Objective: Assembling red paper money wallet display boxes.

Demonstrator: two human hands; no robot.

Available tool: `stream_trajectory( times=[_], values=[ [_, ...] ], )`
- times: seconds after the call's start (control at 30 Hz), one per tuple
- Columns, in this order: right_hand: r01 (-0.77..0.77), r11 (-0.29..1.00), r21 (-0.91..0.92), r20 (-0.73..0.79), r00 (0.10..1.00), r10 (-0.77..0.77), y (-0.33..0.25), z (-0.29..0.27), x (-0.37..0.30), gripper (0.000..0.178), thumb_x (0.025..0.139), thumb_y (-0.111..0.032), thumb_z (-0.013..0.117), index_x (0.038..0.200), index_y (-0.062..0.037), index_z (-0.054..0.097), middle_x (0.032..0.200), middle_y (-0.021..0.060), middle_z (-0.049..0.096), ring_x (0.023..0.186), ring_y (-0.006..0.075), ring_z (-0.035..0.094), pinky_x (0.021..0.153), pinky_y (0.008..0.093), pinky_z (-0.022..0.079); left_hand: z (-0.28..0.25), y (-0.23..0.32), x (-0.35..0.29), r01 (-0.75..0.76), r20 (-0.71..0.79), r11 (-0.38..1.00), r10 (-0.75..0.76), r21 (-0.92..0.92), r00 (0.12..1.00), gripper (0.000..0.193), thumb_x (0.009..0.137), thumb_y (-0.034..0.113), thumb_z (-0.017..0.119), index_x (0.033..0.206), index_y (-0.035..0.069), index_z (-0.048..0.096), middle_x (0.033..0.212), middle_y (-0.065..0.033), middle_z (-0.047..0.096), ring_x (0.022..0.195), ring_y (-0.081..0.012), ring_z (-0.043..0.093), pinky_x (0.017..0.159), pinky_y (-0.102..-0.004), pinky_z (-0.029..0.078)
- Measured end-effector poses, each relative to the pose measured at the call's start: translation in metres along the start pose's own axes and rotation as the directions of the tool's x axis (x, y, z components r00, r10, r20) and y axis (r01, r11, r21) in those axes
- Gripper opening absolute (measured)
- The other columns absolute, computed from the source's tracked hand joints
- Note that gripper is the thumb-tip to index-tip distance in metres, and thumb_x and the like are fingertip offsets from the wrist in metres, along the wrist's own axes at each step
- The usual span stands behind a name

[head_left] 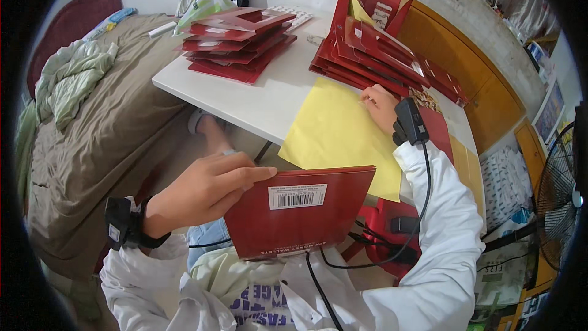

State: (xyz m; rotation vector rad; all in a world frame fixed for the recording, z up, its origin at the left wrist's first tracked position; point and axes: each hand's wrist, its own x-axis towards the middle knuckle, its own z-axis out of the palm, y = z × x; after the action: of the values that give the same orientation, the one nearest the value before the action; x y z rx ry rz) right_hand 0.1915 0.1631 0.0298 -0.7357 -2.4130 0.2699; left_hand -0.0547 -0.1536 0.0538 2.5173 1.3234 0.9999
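My left hand (pixel 211 187) pinches the top left edge of a flat red cardboard packet (pixel 294 217), which is tilted up in front of my body. A white barcode label (pixel 297 196) sits near the packet's upper edge. Over the table, my right hand (pixel 381 107) rests at the far right part of a yellow sheet (pixel 331 129). Its fingers are curled down, and what they hold, if anything, is hidden. Just beyond it stands a leaning pile of red cardboard packets (pixel 361 55), with small gold-patterned pieces (pixel 425 99) beside the hand.
A second pile of red packets (pixel 236 46) stands at the white table's (pixel 245 101) far left. Behind it are a plastic bag (pixel 205 3) and a bed (pixel 110 141). Black cables (pixel 422 178) run from my wrists. A fan (pixel 560 196) stands at the right.
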Motion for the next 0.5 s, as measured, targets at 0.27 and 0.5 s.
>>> stream_trajectory(
  times=[0.27,0.5],
  values=[
    [0.05,0.998,-0.035,0.036,0.998,-0.049,0.003,-0.001,-0.002,0.011,0.081,-0.008,0.052,0.087,-0.0024,0.06,0.085,0.011,0.057,0.076,0.0259,0.058,0.068,0.0332,0.045,0.002,-0.001,0.0,0.002,0.005,1.0,-0.002,0.013,1.0,0.038,0.08,-0.006,0.053,0.118,0.002,0.053,0.084,-0.0141,0.054,0.072,-0.0317,0.055,0.063,-0.0391,0.044],
    [-0.032,0.996,-0.08,0.036,0.999,0.035,-0.007,0.002,0.0,0.011,0.08,-0.012,0.057,0.085,-0.0017,0.059,0.08,0.0101,0.058,0.072,0.0239,0.058,0.066,0.0321,0.046,0.002,-0.002,-0.001,0.024,0.009,1.0,-0.024,0.016,1.0,0.037,0.081,-0.005,0.054,0.117,0.002,0.054,0.085,-0.0139,0.054,0.072,-0.0311,0.055,0.063,-0.0389,0.044]
  ],
)
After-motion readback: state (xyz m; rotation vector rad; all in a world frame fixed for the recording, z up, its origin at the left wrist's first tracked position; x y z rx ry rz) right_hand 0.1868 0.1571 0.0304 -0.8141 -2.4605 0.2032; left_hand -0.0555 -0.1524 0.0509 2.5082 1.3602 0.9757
